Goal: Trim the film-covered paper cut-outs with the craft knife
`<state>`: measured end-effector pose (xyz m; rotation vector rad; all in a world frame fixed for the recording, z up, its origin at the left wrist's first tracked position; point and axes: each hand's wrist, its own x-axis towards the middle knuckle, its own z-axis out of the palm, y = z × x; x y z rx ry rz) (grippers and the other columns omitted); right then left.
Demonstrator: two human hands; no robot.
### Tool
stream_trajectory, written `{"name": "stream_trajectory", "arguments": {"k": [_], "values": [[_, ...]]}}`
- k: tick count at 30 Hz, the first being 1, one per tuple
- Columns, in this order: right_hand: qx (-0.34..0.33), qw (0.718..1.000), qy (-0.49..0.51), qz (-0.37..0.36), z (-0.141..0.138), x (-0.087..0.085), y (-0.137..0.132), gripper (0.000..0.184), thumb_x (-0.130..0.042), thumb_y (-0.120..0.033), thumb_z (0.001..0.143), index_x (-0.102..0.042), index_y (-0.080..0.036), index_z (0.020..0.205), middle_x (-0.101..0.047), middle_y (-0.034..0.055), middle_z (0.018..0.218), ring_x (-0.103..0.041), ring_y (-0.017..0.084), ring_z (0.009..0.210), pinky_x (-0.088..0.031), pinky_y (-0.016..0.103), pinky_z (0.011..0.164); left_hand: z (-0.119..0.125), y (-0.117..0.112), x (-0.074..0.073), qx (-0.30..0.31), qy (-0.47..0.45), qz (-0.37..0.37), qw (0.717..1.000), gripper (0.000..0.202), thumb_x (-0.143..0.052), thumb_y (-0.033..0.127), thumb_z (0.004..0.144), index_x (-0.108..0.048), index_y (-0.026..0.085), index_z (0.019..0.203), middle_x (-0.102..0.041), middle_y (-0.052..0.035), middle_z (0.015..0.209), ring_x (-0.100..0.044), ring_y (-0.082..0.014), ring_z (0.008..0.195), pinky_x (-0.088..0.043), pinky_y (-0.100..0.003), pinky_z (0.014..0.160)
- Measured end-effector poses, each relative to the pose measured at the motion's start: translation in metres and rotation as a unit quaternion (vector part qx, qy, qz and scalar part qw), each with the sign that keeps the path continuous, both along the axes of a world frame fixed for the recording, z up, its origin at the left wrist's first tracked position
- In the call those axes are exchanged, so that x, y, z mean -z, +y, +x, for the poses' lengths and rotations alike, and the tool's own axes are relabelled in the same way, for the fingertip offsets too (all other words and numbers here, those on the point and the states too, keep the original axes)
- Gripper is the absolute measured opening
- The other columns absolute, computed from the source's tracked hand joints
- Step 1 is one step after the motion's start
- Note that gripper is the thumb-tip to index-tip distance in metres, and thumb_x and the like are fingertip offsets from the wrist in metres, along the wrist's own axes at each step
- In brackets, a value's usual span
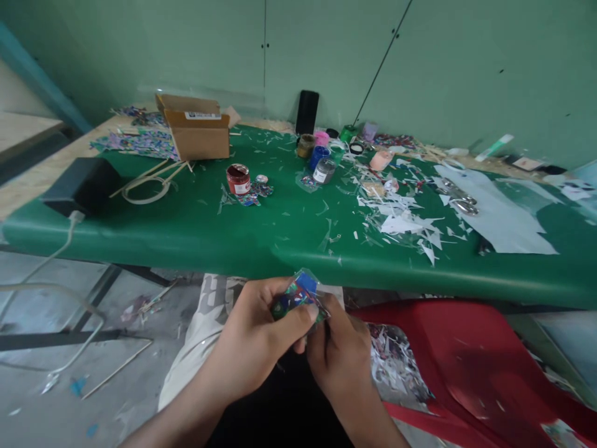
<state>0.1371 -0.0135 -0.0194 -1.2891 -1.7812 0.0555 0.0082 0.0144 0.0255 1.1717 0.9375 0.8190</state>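
Low over my lap, in front of the table edge, my left hand point(263, 333) grips a small painted piece of clear plastic point(305, 284). The piece is patterned in blue, red and green, and its clear edges stick out past the paint. My left thumb presses flat across its lower part. Close against its right side is my right hand point(340, 342), closed, with curled fingers by the piece's edge. What those fingers hold is hidden from view.
Green-covered table point(196, 230) ahead holds a red paint jar point(238, 180), several other jars, a cardboard box point(200, 137), a black phone point(307, 112) and a dark block point(81, 186) with a cable. White and clear scraps point(403, 224) lie right. A red chair point(466, 348) stands at right.
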Motion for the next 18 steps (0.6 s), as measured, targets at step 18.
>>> {"name": "stream_trajectory", "arguments": {"k": [18], "values": [[-0.018, 0.997, 0.060, -0.037, 0.000, -0.013, 0.001, 0.019, -0.048, -0.020, 0.085, -0.057, -0.021, 0.102, -0.071, -0.0012, 0.068, -0.069, 0.017, 0.053, -0.048, 0.022, 0.046, 0.003, -0.005, 0.004, -0.069, 0.027, 0.090, 0.993, 0.031, -0.057, 0.036, 0.090, -0.048, 0.018, 0.067, -0.040, 0.0055, 0.061, -0.036, -0.0082, 0.056, -0.031, -0.019, 0.049]]}}
